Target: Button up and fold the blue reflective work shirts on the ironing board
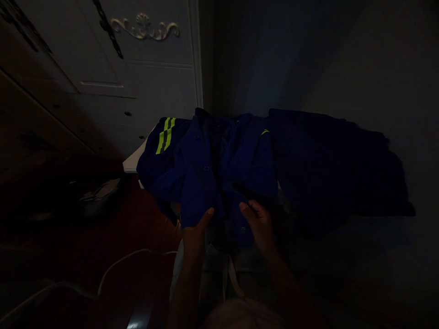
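A dark blue work jacket (192,183) with buttons down its front and yellow-green reflective bands on the sleeve lies spread over a white surface, its front partly open. My left hand (197,228) grips the lower edge of one front panel, thumb on top and the other fingers hidden beneath the cloth. Opposite it, my right hand (257,219) pinches the edge of the other front panel between thumb and fingers, close to a button. The picture is very dark, so finer details of the cloth do not show.
More dark blue cloth (336,169) stretches out to the right. A white cabinet (161,82) with carved trim stands behind on the left. On the reddish floor (113,237) runs a white cord (120,260). A dark bundle (99,192) lies at the left.
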`<state>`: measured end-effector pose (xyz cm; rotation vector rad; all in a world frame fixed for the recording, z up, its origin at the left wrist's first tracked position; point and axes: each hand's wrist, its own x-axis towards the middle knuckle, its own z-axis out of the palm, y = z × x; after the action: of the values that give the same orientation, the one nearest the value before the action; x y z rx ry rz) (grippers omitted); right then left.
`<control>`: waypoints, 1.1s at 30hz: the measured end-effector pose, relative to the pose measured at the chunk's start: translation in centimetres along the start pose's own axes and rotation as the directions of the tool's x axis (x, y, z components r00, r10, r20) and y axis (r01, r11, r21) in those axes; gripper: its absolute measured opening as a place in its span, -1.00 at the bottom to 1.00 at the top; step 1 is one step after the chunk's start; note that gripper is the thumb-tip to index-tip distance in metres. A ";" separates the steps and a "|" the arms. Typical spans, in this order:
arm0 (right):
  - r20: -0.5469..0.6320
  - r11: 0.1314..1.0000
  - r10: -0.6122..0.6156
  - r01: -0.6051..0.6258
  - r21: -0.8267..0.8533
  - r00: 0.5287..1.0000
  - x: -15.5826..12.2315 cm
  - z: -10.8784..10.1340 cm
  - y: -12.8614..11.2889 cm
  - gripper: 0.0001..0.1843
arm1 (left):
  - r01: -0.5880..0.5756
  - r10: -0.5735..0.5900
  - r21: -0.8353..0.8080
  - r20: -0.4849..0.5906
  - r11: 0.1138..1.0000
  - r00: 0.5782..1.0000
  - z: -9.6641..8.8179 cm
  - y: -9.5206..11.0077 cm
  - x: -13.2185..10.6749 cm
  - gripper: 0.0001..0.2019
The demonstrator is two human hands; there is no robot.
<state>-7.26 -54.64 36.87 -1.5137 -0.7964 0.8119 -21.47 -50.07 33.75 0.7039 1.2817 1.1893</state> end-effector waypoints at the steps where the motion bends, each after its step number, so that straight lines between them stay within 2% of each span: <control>1: -0.031 1.000 -0.007 0.007 0.018 1.000 0.0 0.0 -0.4 -0.52 | -0.031 0.032 0.043 -0.021 0.999 0.999 0.0 0.2 -0.5 -0.53; 4: -0.085 0.998 -0.058 0.061 0.034 0.995 0.3 0.5 -1.0 -0.53 | -0.118 0.123 0.143 -0.028 0.983 0.992 -0.2 0.7 -2.1 -0.48; 7: -0.114 0.992 -0.119 0.124 0.037 0.986 0.6 1.4 -1.2 -0.54 | -0.162 0.168 0.169 -0.019 0.972 0.986 0.0 0.7 -3.1 -0.40; 12: -0.148 0.987 -0.147 0.154 0.042 0.978 1.1 2.5 -1.8 -0.57 | -0.224 0.220 0.145 0.042 0.964 0.975 0.4 0.9 -3.2 -0.33; 15: -0.147 0.978 -0.185 0.197 0.068 0.972 0.8 2.3 -1.7 -0.57 | -0.193 0.191 0.133 0.031 0.972 0.981 0.4 0.9 -3.1 -0.32; 18: -0.043 0.945 -0.312 0.315 0.091 0.949 -0.3 1.5 -1.1 -0.40 | -0.151 0.148 0.104 0.043 0.983 0.988 0.1 1.0 -3.1 -0.32; 22: 0.243 0.910 -0.412 0.408 0.069 0.878 -2.0 0.0 0.1 -0.21 | -0.175 0.173 0.121 0.031 0.977 0.984 -0.3 1.4 -3.2 -0.34; 25: 0.278 0.890 -0.435 0.456 -0.014 0.856 -2.6 -0.7 0.5 -0.06 | -0.163 0.162 0.105 0.023 0.981 0.987 -0.2 1.7 -3.4 -0.36; 27: 0.226 0.890 -0.425 0.450 -0.074 0.876 -2.6 -0.9 0.5 -0.18 | -0.144 0.142 0.062 0.027 0.988 0.989 0.0 1.9 -3.6 -0.37; 31: 0.067 0.898 -0.404 0.410 -0.161 0.912 -2.3 -0.9 0.0 -0.68 | -0.106 0.107 -0.019 0.039 0.994 0.994 0.4 2.0 -4.0 -0.37; 33: 0.005 0.898 -0.406 0.400 -0.186 0.914 -2.3 -0.9 -0.2 -0.77 | -0.087 0.088 -0.024 0.047 0.996 0.995 0.5 2.1 -4.1 -0.38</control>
<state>-7.66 -57.01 37.30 -1.4464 -1.1389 0.4094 -21.00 -53.13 37.13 0.7747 1.2064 1.2485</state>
